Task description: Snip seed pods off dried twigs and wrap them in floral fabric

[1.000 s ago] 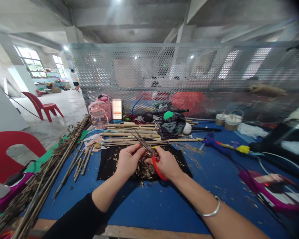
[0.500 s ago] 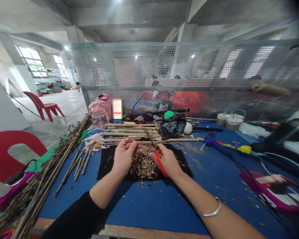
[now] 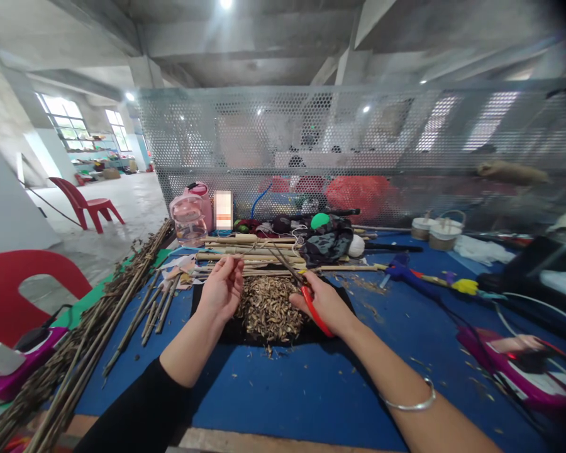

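Observation:
My right hand (image 3: 324,303) grips red-handled scissors (image 3: 311,301), blades pointing up and left over the sticks. My left hand (image 3: 222,289) is pinched closed on a thin stick at the far left edge of a heap of brown cut chips (image 3: 270,308). The heap lies on a black cloth (image 3: 207,308) on the blue table top (image 3: 311,390), and the two hands are on either side of it. A row of bamboo sticks (image 3: 245,255) lies just beyond the hands.
Long dry twigs (image 3: 99,321) run along the table's left edge. A pink jug (image 3: 188,217) stands at the back left, a dark bundle with a green ball (image 3: 325,236) behind the sticks. Blue and purple glue guns (image 3: 509,352) with cables lie right. A perforated metal screen (image 3: 358,145) closes the back.
Both hands have drawn apart and moved away from me, uncovering the heap of chips. The left hand went left and up; the scissors shifted right.

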`<state>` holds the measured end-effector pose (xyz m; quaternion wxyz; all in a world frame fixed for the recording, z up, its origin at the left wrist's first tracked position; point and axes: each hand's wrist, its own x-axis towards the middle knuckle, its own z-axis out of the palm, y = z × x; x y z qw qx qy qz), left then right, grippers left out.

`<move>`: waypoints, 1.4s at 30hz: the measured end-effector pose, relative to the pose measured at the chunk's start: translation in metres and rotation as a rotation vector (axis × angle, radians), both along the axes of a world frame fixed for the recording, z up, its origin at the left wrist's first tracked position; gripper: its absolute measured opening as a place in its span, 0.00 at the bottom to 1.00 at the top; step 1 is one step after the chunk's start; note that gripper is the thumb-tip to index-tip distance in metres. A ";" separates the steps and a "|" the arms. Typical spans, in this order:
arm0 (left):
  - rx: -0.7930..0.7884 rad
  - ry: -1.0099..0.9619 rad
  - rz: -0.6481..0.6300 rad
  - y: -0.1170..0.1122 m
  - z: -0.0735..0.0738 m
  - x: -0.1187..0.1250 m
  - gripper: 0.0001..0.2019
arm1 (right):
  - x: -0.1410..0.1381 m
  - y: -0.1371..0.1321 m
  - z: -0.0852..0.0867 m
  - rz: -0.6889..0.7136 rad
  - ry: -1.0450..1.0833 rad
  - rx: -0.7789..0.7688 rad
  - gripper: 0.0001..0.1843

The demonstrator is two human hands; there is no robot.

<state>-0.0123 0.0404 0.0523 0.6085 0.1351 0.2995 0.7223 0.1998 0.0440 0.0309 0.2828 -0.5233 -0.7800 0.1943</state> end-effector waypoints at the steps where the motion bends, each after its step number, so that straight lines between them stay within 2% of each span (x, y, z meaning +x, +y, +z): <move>1: 0.006 0.004 -0.003 -0.001 0.000 0.001 0.04 | 0.000 0.000 0.000 0.020 -0.017 0.004 0.14; 6: 0.030 0.121 -0.074 -0.007 -0.005 0.011 0.08 | -0.001 -0.002 0.000 0.076 -0.009 0.079 0.17; 10: 0.044 0.240 -0.188 -0.010 -0.009 0.017 0.13 | -0.002 -0.003 -0.002 0.107 0.094 0.033 0.16; 12: 0.040 0.263 -0.205 -0.011 -0.010 0.016 0.15 | -0.001 -0.002 -0.005 0.108 0.125 0.019 0.17; 17: 0.026 0.256 -0.185 -0.009 -0.009 0.013 0.14 | 0.000 0.001 -0.009 0.065 0.099 0.046 0.18; 22: 0.022 0.151 -0.135 -0.007 -0.007 0.009 0.10 | -0.003 -0.003 -0.004 0.069 0.033 0.059 0.13; 28: 0.000 0.052 -0.167 -0.006 -0.005 0.009 0.04 | -0.009 -0.006 -0.004 0.083 -0.050 0.134 0.19; 35: 0.025 0.136 -0.249 -0.010 -0.012 0.014 0.10 | -0.011 -0.009 -0.002 0.065 0.037 0.106 0.16; 42: 0.041 0.154 -0.256 -0.012 -0.009 0.014 0.13 | -0.009 -0.005 -0.012 0.078 0.204 0.014 0.14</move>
